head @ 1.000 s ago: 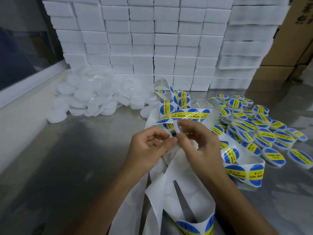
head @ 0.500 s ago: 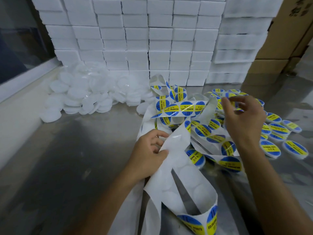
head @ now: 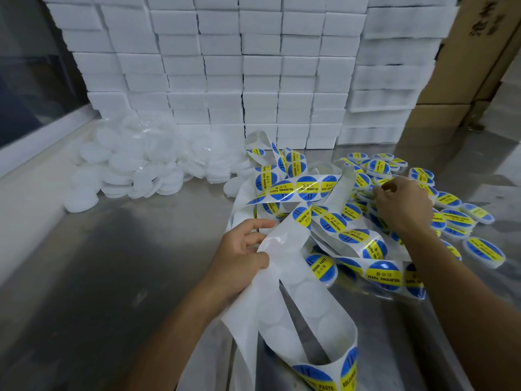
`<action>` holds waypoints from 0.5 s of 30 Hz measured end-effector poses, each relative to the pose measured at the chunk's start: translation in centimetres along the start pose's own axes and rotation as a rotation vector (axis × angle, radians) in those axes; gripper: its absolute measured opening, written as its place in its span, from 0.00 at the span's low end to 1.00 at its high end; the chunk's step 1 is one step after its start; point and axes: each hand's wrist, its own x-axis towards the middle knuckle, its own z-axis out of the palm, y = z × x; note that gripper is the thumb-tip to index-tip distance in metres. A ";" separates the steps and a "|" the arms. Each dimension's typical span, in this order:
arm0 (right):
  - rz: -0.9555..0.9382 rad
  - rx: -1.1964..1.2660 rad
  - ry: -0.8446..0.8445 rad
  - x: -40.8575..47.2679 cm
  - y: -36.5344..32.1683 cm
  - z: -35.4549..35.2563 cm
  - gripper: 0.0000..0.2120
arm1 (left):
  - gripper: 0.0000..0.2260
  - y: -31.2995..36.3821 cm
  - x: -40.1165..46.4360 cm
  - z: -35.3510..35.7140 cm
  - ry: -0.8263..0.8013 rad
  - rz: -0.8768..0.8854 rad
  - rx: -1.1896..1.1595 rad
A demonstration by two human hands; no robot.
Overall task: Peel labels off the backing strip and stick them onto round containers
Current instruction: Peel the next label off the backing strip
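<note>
White foam boxes [head: 222, 66] stack along the counter's [head: 98, 263] back edge, cardboard cartons [head: 462, 80] at the far right corner. Unlabelled white containers [head: 135, 167] heap far left; labelled containers [head: 456, 210] crowd right, too many to count. Left hand [head: 239, 255] grips the backing strip [head: 284, 277]; right hand [head: 403, 201] curls over the labelled pile, grasp unclear.

One second ago both hands met at the backing strip [head: 282, 277], peeling a label. The right hand [head: 403, 204] has since left the strip and moved right, and is now lowered onto the pile of labelled containers [head: 451, 204]. The left hand [head: 239, 255] has dropped slightly and grips the bare strip alone.
</note>
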 end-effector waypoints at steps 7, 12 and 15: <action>-0.228 0.231 0.030 -2.9 -3.3 -1.3 0.09 | 0.27 0.4 -0.1 0.0 -0.051 -0.009 -0.007; -0.376 0.482 -0.199 -7.4 -7.3 -2.5 0.06 | 0.31 1.2 0.0 -0.3 -0.077 0.048 -0.102; -0.339 0.629 -0.367 -10.2 -8.2 -2.6 0.06 | 0.32 1.5 -0.1 -0.7 -0.090 0.121 -0.163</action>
